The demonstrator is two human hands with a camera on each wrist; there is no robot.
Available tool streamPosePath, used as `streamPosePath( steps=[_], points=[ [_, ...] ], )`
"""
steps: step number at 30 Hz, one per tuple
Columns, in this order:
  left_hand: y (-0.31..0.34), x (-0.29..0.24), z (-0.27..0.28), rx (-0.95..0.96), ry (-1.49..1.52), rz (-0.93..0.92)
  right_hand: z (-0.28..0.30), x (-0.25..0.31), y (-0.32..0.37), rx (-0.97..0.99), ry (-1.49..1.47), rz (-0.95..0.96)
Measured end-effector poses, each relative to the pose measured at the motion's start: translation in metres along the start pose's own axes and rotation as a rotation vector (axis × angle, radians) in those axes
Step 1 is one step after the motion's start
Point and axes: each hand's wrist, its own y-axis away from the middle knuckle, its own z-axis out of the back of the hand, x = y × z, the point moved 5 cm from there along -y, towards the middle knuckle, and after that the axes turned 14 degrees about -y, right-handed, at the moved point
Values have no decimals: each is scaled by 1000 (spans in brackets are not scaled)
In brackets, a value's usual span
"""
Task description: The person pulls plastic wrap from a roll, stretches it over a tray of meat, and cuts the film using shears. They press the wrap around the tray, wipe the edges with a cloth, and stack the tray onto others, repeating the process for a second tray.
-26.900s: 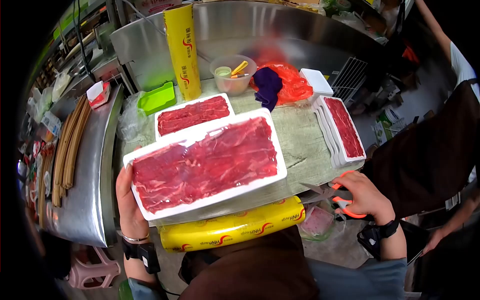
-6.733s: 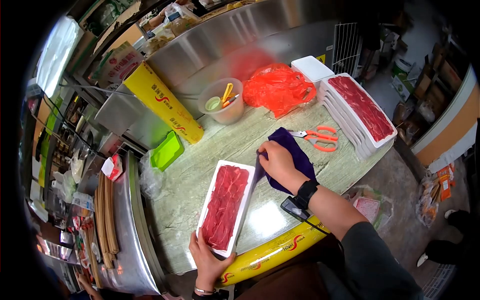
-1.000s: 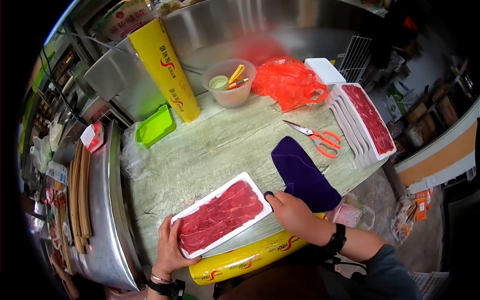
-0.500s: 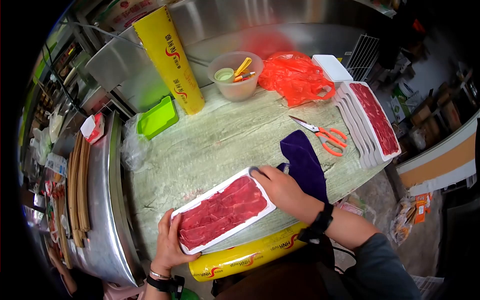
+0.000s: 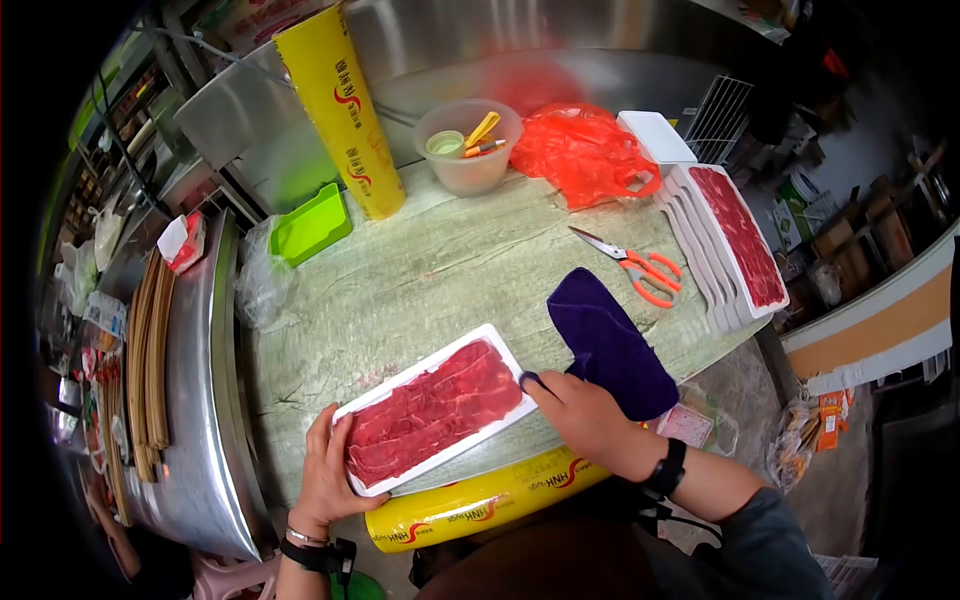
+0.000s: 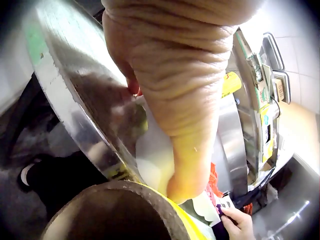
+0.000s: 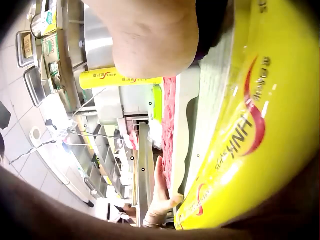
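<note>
A white foam tray of sliced red meat [image 5: 435,412] lies at a slant near the front of the table. My left hand [image 5: 328,468] grips its left end, thumb on the near side and fingers along the far side. At the opposite end, my right hand [image 5: 592,422] pinches part of a purple cloth [image 5: 612,345] against the tray's rim. The rest of the cloth spreads over the table to the right. In the right wrist view the tray's white side [image 7: 187,95] shows beneath the right hand, with the meat level with its edge.
A yellow film roll [image 5: 480,503] lies along the front edge; another roll [image 5: 345,115] stands at the back. Orange-handled scissors [image 5: 640,270], stacked meat trays [image 5: 735,240], a red bag [image 5: 580,155], a plastic tub [image 5: 467,170] and a green tray [image 5: 312,225] sit around.
The scissors held much earlier lie on the table. The tray has turned from steeply upright to a slant. Lately, the right hand with the cloth went to the far right corner and came back nearer.
</note>
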Motion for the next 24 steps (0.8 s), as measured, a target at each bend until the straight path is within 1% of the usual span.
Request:
streamPosePath(
  steps=[3, 6, 7, 10, 11, 14, 18, 21, 24],
  points=[
    [0, 1, -1, -4, 15, -4, -6, -9, -24, -26, 12, -4],
    [1, 1, -1, -12, -6, -3, -13, -19, -45, -44, 6, -90],
    [2, 1, -1, -11, -11, -1, -18, -25, -53, -83, 6, -57],
    [1, -1, -1, -14, -24, -1, -21, -37, -75, -96, -24, -46],
    [2, 0, -2, -17, -29, 1, -21, -38, -76, -65, -52, -78],
    [2, 0, 2, -9, -36, 23, -20, -29, -51, -121, -60, -2],
    [3, -1, 1, -7, -25, 25, -14, -14, -7, -101, -124, -58],
    [4, 3, 1, 26, -1, 8, -3, -13, 8, -34, -246, -106],
    [4, 4, 4, -15, 95, 25, 11, -27, -20, -178, -321, -33]
  ],
)
